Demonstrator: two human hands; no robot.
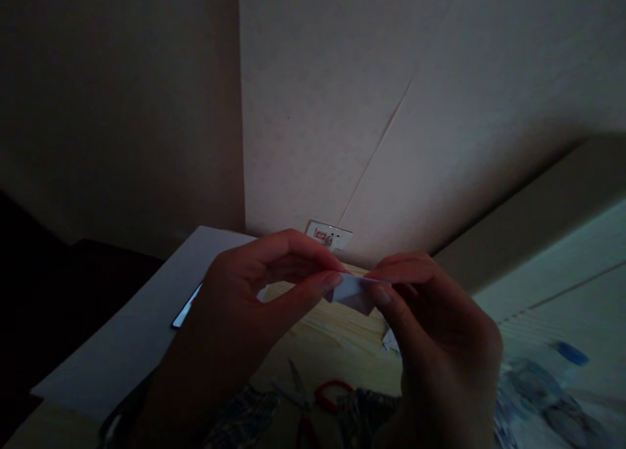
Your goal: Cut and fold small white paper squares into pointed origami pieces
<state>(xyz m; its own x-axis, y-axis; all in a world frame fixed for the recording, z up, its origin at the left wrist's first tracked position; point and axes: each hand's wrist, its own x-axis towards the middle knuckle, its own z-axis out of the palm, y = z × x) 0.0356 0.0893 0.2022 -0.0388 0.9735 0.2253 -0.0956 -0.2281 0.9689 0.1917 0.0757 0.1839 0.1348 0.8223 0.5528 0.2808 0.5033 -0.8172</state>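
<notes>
A small folded piece of white paper (353, 292) is held up between both hands, above the wooden table (337, 345). My left hand (264, 286) pinches its left end between thumb and fingers. At the right end, the thumb and fingertips of my right hand (435, 318) grip it too. Below the hands lie scissors (306, 406) with red handles, partly hidden by my sleeves. Under my right hand, a scrap of white paper (390, 340) shows only in part.
A large white sheet (122, 341) covers the table's left side, with a phone (183, 312) on it, mostly behind my left arm. A wall socket (330, 234) sits just behind the table. To the right are a clear plastic bottle (538, 377) and its blue cap (572, 352).
</notes>
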